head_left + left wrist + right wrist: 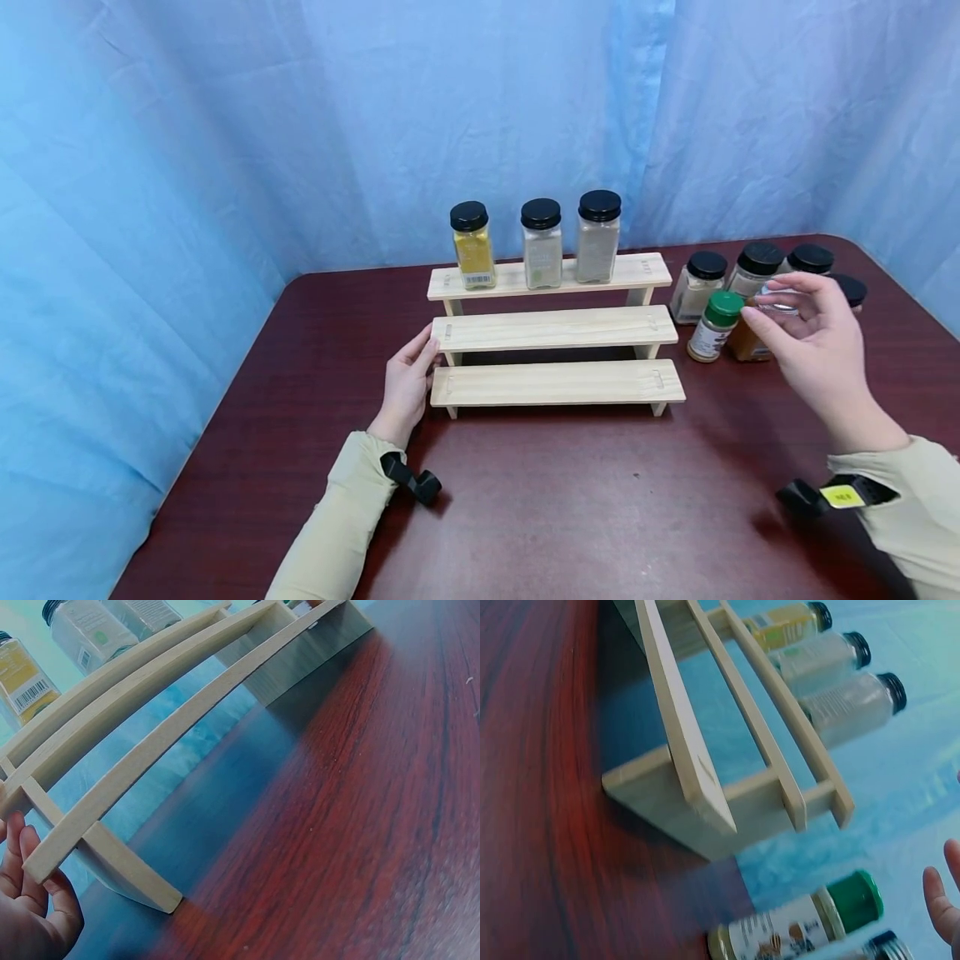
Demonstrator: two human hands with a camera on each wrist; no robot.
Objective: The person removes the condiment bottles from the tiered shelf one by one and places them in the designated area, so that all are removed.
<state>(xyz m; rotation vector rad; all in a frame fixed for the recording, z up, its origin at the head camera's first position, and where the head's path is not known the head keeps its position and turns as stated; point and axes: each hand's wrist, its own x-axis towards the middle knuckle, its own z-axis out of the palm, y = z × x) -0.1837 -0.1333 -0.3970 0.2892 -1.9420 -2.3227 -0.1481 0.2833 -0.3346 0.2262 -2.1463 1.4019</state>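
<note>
A three-tier wooden rack (555, 329) stands on the table. My left hand (408, 379) holds its left end, with the fingers (30, 855) against the ends of the lower tiers. Three black-capped jars stand on the top tier: a yellow-filled jar (474, 250), a pale jar (542, 250) and a greyish jar (597, 246). My right hand (821, 350) hovers by a green-capped spice jar (708, 329), thumb and fingers apart with nothing between them. In the right wrist view, the spice jar (780, 930) is upright beside the rack, and fingertips (936, 889) show at the edge.
Behind and right of the spice jar cluster several black-capped jars, including a pale one (693, 292) and an orange-brown one (748, 342); my right hand partly hides them. A blue curtain (480, 108) surrounds the dark red table (570, 500). Each wrist wears a black camera strap.
</note>
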